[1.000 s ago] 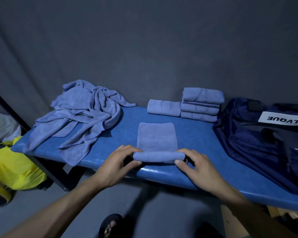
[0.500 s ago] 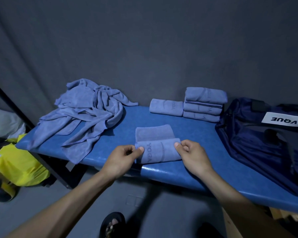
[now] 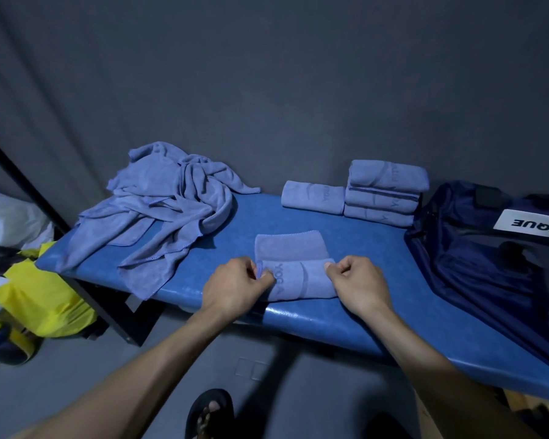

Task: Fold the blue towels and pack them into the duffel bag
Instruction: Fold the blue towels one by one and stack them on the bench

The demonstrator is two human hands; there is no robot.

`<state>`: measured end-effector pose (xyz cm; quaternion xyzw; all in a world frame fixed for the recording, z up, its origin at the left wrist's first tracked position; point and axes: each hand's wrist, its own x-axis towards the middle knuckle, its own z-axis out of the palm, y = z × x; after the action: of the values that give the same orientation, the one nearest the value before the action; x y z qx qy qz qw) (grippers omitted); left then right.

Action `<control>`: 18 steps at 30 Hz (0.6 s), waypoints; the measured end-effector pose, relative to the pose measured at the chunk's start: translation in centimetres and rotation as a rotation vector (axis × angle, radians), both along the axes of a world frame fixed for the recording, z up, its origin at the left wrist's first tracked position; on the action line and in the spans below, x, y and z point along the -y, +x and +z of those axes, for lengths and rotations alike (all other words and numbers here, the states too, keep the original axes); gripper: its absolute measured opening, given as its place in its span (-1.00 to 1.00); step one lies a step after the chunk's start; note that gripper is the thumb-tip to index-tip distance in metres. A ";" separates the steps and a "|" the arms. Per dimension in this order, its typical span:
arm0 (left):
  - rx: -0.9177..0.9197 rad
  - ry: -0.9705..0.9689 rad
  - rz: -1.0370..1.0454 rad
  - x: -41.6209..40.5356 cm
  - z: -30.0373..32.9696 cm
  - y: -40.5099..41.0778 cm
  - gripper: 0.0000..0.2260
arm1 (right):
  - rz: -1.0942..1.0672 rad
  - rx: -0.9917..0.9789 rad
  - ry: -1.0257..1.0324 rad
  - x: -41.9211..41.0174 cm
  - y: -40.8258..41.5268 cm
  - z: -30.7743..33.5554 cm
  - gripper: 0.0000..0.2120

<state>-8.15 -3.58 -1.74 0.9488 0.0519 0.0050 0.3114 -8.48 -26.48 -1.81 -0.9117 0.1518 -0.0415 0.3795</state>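
Both forearms extended forward, left hand [image 3: 235, 285] and right hand [image 3: 358, 285] curled, fingertips pinched, knuckles raised.

There is one view only, from a wide-angle camera worn on the person's head. It looks forward and down over the near edge of the tabletop [image 3: 203, 248], close enough that both forearms reach in from the bottom, and takes in the grey curtain [image 3: 267, 90] behind and the floor [image 3: 61, 384] below.
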 end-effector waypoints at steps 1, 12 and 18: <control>0.035 0.045 -0.017 0.1 -0.1 -0.1 -0.71 | -0.004 0.009 -0.012 -0.1 0.0 0.1 -0.75; 0.686 0.453 -0.484 -1.4 -0.9 -0.7 -0.87 | 0.535 0.659 -0.722 1.0 -1.1 -1.1 -0.86; 0.469 0.401 -0.618 -2.7 -0.3 -0.9 -0.53 | 0.650 0.473 -0.592 3.0 -1.7 -2.1 -0.51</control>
<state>-9.06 -0.84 -2.05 0.9346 -0.3088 0.1368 0.1111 -10.21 -29.48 -3.91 -0.9461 -0.2486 -0.1681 0.1218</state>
